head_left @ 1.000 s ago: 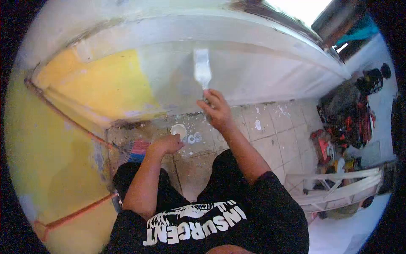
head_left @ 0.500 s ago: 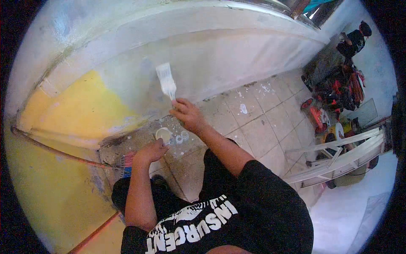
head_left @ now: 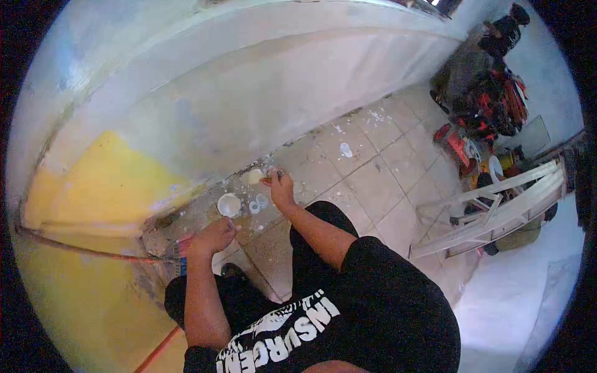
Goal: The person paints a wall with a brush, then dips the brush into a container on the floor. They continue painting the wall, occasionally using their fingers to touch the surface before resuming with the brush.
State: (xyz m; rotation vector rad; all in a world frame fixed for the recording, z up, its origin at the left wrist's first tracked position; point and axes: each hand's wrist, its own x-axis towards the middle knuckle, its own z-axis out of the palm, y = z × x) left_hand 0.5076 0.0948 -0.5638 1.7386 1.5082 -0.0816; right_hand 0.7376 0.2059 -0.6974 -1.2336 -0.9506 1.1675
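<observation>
From my remote seat, the biggest thing in view is the wall (head_left: 261, 93), pale grey-white across most of its width, with a yellow patch (head_left: 106, 186) low on the left. Below it runs the tiled floor (head_left: 373, 180), speckled with white drips. A white ladder (head_left: 497, 211) lies on the floor far right, well apart from the hands. Behind it is a heap of red and black gear (head_left: 491, 105), with another person (head_left: 504, 31) standing by it in the top corner.

Closer in, a small white cup (head_left: 229, 204) sits on the tiles near the foot of the wall, between the two hands. The left hand (head_left: 212, 237) rests just below the cup with its fingers curled. I cannot tell whether it holds anything. The right hand (head_left: 282, 190) is wrapped around the handle of a brush (head_left: 254, 176). The brush's pale bristles are down low where floor meets wall, just right of the cup.
</observation>
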